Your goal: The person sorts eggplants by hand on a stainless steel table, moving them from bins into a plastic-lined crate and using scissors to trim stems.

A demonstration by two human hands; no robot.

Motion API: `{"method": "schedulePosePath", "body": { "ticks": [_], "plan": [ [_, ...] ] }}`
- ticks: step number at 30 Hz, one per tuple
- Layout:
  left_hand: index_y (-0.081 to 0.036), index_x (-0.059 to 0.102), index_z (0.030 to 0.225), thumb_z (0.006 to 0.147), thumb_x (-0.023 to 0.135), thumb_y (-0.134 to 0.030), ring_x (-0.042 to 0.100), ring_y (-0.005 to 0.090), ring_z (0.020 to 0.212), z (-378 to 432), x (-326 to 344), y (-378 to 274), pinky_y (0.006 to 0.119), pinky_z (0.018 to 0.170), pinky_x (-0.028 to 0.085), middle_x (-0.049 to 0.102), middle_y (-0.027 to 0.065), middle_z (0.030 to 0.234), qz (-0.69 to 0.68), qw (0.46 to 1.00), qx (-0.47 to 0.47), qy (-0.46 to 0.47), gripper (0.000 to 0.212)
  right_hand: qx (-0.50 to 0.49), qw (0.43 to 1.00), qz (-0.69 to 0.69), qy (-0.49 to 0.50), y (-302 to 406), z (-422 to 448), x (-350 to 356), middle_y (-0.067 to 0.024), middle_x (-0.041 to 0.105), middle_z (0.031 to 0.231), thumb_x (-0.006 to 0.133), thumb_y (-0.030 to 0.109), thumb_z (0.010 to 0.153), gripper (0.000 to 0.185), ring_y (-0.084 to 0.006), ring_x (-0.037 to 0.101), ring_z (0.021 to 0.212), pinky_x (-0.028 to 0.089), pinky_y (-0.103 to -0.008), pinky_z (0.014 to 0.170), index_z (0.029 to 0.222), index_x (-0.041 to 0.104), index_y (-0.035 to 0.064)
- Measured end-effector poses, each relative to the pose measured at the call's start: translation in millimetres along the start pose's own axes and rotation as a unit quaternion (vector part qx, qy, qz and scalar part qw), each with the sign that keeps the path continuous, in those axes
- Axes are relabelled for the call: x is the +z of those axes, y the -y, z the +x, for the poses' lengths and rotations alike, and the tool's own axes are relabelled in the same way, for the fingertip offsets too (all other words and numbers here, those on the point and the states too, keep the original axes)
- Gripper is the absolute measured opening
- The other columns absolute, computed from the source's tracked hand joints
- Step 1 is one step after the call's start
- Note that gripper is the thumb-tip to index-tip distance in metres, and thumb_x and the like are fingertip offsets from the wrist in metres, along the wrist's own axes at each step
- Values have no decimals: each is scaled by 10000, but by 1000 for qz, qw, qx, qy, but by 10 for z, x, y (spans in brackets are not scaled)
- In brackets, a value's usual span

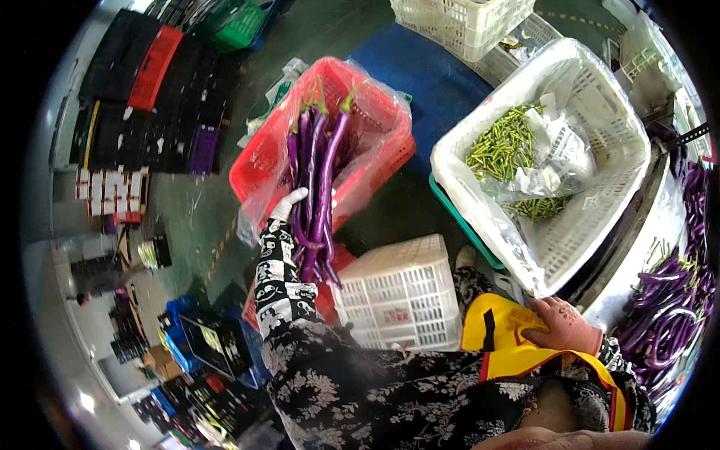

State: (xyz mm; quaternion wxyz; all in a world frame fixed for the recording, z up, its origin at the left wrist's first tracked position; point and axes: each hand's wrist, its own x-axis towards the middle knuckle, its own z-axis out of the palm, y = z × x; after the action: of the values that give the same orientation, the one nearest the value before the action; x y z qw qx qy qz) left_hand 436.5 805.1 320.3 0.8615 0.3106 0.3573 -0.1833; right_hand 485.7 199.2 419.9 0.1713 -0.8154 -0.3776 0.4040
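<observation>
My left hand (289, 205), in a white glove, is closed around a bunch of long purple eggplants (316, 169). Their green stems point away from me, over a red plastic crate (242, 174) lined with clear plastic film. The lower ends of the bunch hang past the crate's near side. My right hand (565, 329), in an orange glove, is by the near corner of a white plastic crate (604, 112), fingers apart and nothing visible in them. Inside that crate are cut green vegetable pieces (503, 143) and a clear plastic bag (562, 149) bearing writing.
A heap of purple eggplants (666, 309) lies on a metal surface (610, 287) at right. Before me is another white crate (396, 304). More white crates (467, 25) are stacked at the far side. Black crates (185, 79) stand at left on the green floor (194, 208).
</observation>
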Motion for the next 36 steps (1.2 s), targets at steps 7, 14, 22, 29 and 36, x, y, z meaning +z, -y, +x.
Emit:
{"method": "schedulePosePath", "body": {
  "ticks": [7,14,22,29,36],
  "plan": [
    [-16,607,1218,710,801,-234,665,243,943,995,-300,-793,402,898,519,694,126,1063,532,837,-9,-126,586,-31,998,2,-64,-890,-239,1191,-222,621,992,689,402,818,632,-376,603,974,479,-436,846,1275,516,1],
    [21,442,1356,767,742,-292,427,351,1223,2041,-1004,-67,447,1059,363,452,232,1324,790,529,173,-257,731,118,990,79,20,158,296,-228,-212,600,1045,607,395,902,616,-337,563,1041,448,-432,888,1313,457,-37],
    [68,381,1392,847,671,-351,357,427,1332,1744,-498,628,486,1113,312,376,305,1426,660,528,208,-492,746,183,979,83,-29,-173,-211,7,-161,616,961,627,413,872,514,-328,613,911,482,-442,773,1193,532,23],
    [-49,660,995,884,580,-166,523,567,1075,1452,247,738,708,932,377,577,406,1047,822,0,312,-477,179,161,965,65,-196,-100,-1230,-482,-166,611,993,605,400,899,530,-317,598,920,470,-404,830,1256,517,19],
    [77,456,1329,927,616,-284,495,398,1204,1180,2812,1218,442,1030,409,502,283,1311,586,480,540,-368,564,82,872,170,-452,-299,-3161,-1035,-154,630,1027,608,231,932,398,-221,629,921,550,-327,797,1223,527,-29]
  ]
}}
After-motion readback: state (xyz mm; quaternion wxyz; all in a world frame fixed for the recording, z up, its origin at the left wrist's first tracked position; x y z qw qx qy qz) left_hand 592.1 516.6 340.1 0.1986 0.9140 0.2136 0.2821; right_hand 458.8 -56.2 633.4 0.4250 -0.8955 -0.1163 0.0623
